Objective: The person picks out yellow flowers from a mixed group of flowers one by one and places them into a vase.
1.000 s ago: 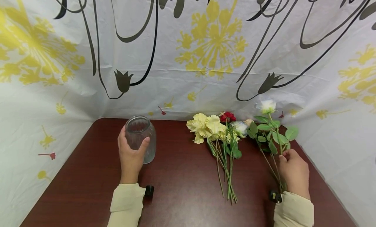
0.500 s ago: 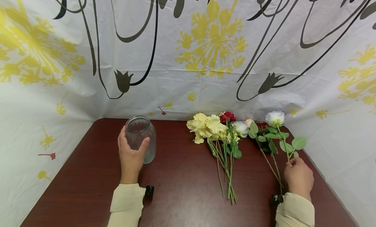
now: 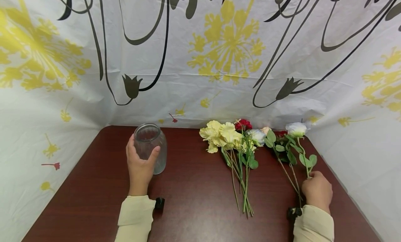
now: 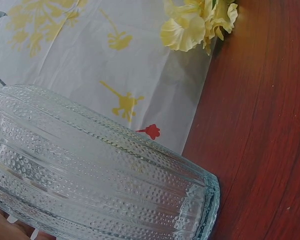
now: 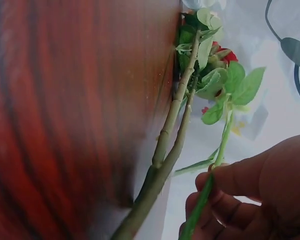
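On the table's left, my left hand [image 3: 140, 169] grips a clear glass jar [image 3: 160, 148], thumb and fingers round its side. The jar stands upright with its mouth uncovered; ribs and raised dots show on its glass [image 4: 100, 165] in the left wrist view. At the right, my right hand [image 3: 317, 191] pinches the green stem of a white rose [image 3: 296, 129] between thumb and fingers. The right wrist view shows this green stem [image 5: 224, 140] clear of the tabletop. Beside it lies a leafy flower spray [image 3: 286, 149] with brown-green stems [image 5: 165, 145] and a red bloom [image 5: 227, 54].
Right of the middle lies a loose bunch of flowers: pale yellow blooms [image 3: 228, 133], a red flower [image 3: 243, 124] and a white-blue rose [image 3: 257, 137], their stems [image 3: 245, 186] pointing toward me. A patterned white sheet [image 3: 175, 106] encloses the dark wooden table [image 3: 188, 200] behind and at the sides.
My right hand has shifted slightly right and toward me with the white rose, whose head has dropped lower and moved right. The left hand and jar stay put.
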A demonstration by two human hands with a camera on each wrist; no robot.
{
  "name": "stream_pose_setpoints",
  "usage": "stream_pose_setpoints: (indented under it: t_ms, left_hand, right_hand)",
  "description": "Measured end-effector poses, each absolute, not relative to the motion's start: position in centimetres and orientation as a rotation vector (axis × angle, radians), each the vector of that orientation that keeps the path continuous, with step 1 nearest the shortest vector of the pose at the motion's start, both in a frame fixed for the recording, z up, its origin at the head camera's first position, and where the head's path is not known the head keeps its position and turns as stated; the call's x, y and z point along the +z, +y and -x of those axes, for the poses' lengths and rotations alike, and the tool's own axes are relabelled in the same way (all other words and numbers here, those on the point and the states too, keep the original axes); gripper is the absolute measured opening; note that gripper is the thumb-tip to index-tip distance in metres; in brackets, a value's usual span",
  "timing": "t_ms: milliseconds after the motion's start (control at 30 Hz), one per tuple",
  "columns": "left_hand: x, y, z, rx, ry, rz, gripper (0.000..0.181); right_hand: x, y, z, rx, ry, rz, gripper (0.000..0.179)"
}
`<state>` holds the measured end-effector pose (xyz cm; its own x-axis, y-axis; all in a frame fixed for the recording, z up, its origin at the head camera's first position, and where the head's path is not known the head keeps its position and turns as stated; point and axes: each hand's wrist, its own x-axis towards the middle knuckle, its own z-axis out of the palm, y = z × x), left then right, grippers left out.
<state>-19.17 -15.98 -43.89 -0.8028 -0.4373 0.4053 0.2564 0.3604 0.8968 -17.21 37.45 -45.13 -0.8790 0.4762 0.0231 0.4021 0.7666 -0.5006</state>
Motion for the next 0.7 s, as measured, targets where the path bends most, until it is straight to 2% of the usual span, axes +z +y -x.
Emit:
stream_pose_setpoints:
  t_ms: [133, 700]
  left_hand:
    - [-43.9, -16.0, 19.2, -1.490, -2.028, -0.155, 0.092]
    - [-44.0, -16.1, 19.1, -1.476, -2.023, -0.147, 0.093]
  right_hand:
    - [-45.2, 37.6, 17.1, 0.759, -2.838, 0.712, 0.047]
    - [-43.8, 35.5, 17.3, 0.746, -2.890, 0.502, 0.037]
